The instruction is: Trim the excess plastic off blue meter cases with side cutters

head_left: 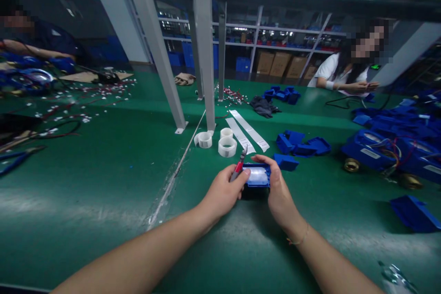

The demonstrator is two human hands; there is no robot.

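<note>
Between both hands, just above the green table, is a blue plastic case [258, 177] with a clear, shiny window-like part. My left hand [225, 188] is closed around small red-and-grey pliers [238, 168], their metal tip pointing up and away. Its thumb also presses the left end of the case. My right hand [278, 188] grips the case's right end, thumb and fingers curved round it. Just beyond are white label strips [248, 131] and rolls of clear labels or tape [227, 147]. The fingers under the case are hidden.
Loose blue case parts [303, 143] lie right of my hands, with wired blue units [375, 151] farther right. Grey metal posts [206, 55] rise from the green table [103, 170]. Co-workers sit at far left and far right. Blue-handled pliers [17, 158] lie at left.
</note>
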